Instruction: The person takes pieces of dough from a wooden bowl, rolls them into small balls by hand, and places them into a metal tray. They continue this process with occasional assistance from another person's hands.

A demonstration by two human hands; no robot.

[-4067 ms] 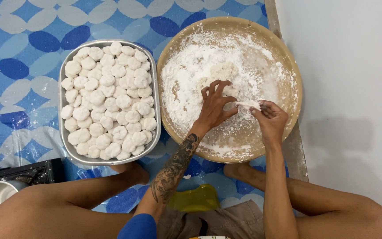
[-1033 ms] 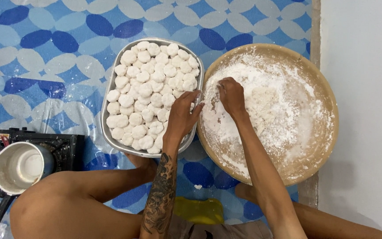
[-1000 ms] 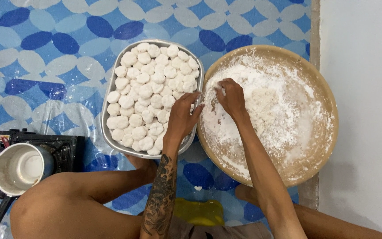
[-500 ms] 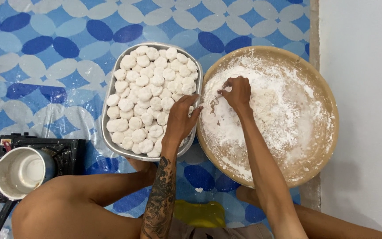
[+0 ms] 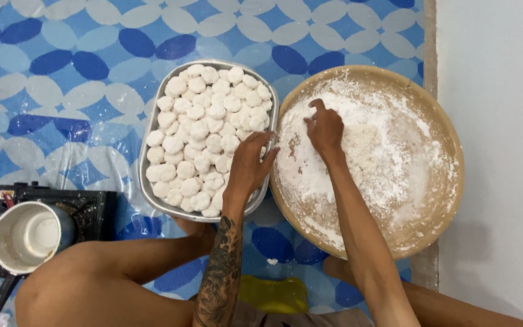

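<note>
While sitting cross-legged on the floor w/ both containers pulled in close, the person is working over a metal tray (image 5: 147,181) and a round wooden tray (image 5: 449,157), set side by side and nearly touching so a hand can go from one to the other w/o stretching. Left hand (image 5: 249,166) is hovering over the metal tray's right edge, fingers curled loosely together above the dough balls (image 5: 198,130); can't tell if it's gripping one, as the palm is facing down and hiding whatever's under it. Right hand (image 5: 325,127) is resting on the flour (image 5: 388,151) at the left part of the wooden tray, fingertips bent down into the powder, grip not closed on anything I can see. Dough balls are lying packed tight, white and floured, probably so they aren't sticking to each other. Off to the person's left a small pot (image 5: 28,236) is sitting on a black burner (image 5: 95,209), well apart from the flour. All of it is resting on a blue-and-white patterned mat (image 5: 62,79)
</note>
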